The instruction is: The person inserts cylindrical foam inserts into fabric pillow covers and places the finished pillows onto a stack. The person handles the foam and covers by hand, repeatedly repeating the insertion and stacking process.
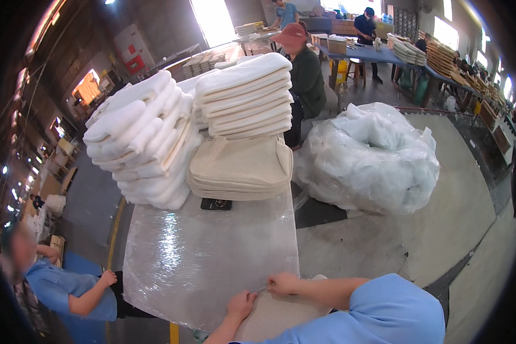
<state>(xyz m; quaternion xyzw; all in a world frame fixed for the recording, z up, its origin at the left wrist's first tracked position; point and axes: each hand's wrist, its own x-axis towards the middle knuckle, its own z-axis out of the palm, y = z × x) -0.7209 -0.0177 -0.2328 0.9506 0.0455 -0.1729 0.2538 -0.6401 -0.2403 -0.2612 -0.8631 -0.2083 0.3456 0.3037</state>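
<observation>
A beige cushion cover (281,316) lies at the near edge of the table against my body, partly hidden by my arms. My left hand (242,304) is closed with its fingertips pinched at the cover's far edge. Close beside it, my right hand (283,284) pinches the same edge. A short, thin, pale strip of that edge runs between the two hands; whether it is a seam or a zip is too small to tell. Farther up the table sits a pile of folded beige covers (241,166), with white padded pieces (243,94) stacked on top.
Plastic film covers the table (212,252). A flat black object (216,204) lies by the beige pile. Tall white padding (143,137) stands at far left. A big plastic-wrapped bundle (372,160) rests at right. One person (77,286) stands left; another (307,80) is beyond the stacks.
</observation>
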